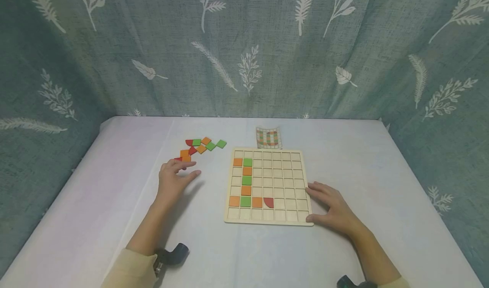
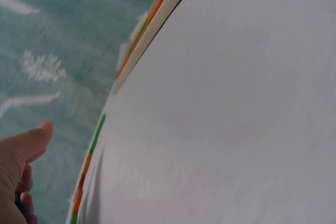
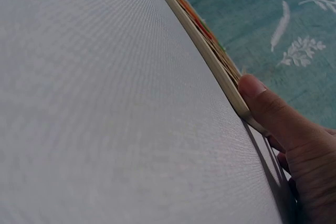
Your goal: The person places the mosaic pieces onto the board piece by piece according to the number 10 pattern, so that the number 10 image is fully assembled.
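My left hand (image 1: pixel 172 182) hovers at the near end of a loose group of tiles, thumb and forefinger apart with nothing between them. The group has orange square tiles (image 1: pixel 206 140), green square tiles (image 1: pixel 221 144) and red rounded tiles (image 1: pixel 192 151). On the right, my right hand (image 1: pixel 332 207) touches the wooden grid board (image 1: pixel 269 223), fingers along its right edge and thumb (image 3: pixel 252 85) at its near corner. Orange and green squares fill part of the board's left columns and a lower row, which ends in a red quarter-round tile (image 1: pixel 269 202).
Behind the board lies a small pattern card (image 1: pixel 269 138) with a coloured grid. A white cloth (image 1: pixel 267 254) covers the table. Green leaf-print curtains (image 1: pixel 244 50) hang at the back and both sides.
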